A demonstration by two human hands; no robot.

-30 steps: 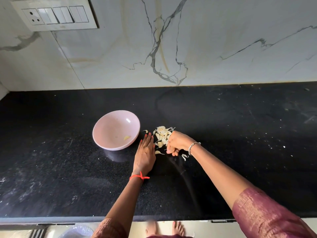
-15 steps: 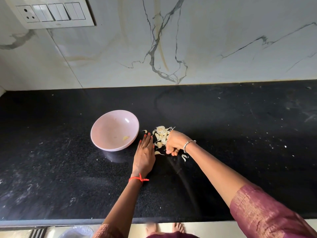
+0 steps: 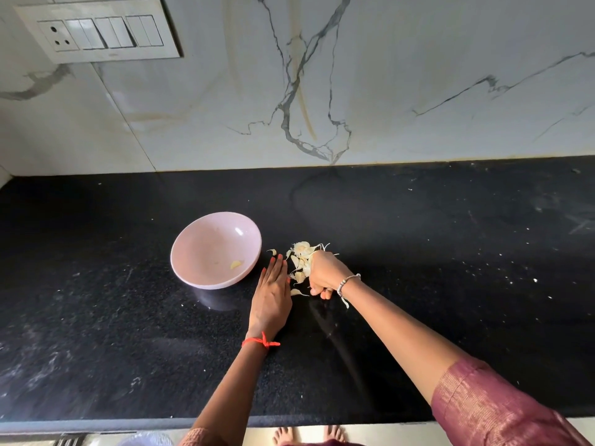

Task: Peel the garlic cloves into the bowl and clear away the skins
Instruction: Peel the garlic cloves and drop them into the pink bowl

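Observation:
A pale pink bowl (image 3: 215, 249) stands on the black counter (image 3: 128, 333) with one peeled garlic clove (image 3: 236, 264) lying inside it. To its right sits a small heap of papery garlic skins (image 3: 301, 257). My left hand (image 3: 272, 297) lies flat on the counter with straight fingers, just left of the heap. My right hand (image 3: 325, 273) has its fingers curled round skins on the heap's right side. A few loose skins lie apart: one flake (image 3: 272, 251) near the bowl, another flake (image 3: 297, 292) between my hands, a third flake (image 3: 345, 302) under my right wrist.
A marble-patterned wall (image 3: 322, 91) rises behind the counter, with a switch panel (image 3: 99, 32) at the upper left. The counter's front edge (image 3: 96, 424) runs along the bottom, with my bare feet (image 3: 306, 434) below it. White specks dot the counter.
Both hands stay almost where they were at the skin heap. The view has shifted slightly as my head moved.

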